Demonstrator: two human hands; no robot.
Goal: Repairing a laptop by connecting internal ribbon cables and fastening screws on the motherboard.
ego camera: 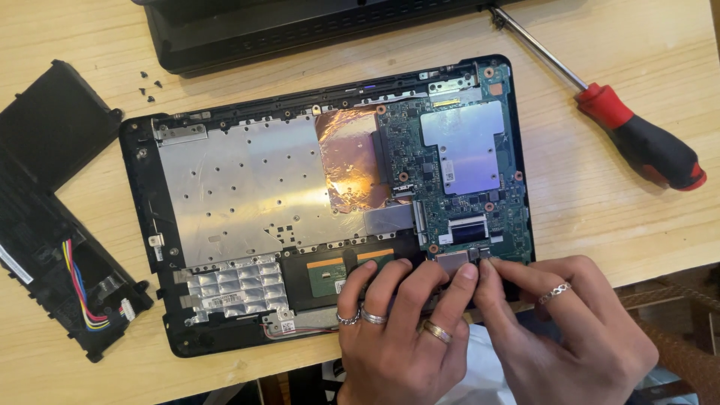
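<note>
The wooden desk (615, 225) has bare room at right, beyond the opened laptop base (150, 225) lying near its front edge. Left hand (397, 330) and right hand (570, 322) press fingertips on the base's lower right edge, seemingly pinching a small connector; the grip is hidden. A white label sits on the green board (465, 210). A red-handled screwdriver (637, 139) lies at upper right.

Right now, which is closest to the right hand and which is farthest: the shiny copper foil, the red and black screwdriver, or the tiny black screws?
From the right hand, in the head view:
1. Copper foil, inside the open laptop, up and to the left.
2. Screwdriver, on the table up and to the right. These two are fairly close to call.
3. Tiny screws, far away at the table's upper left.
</note>
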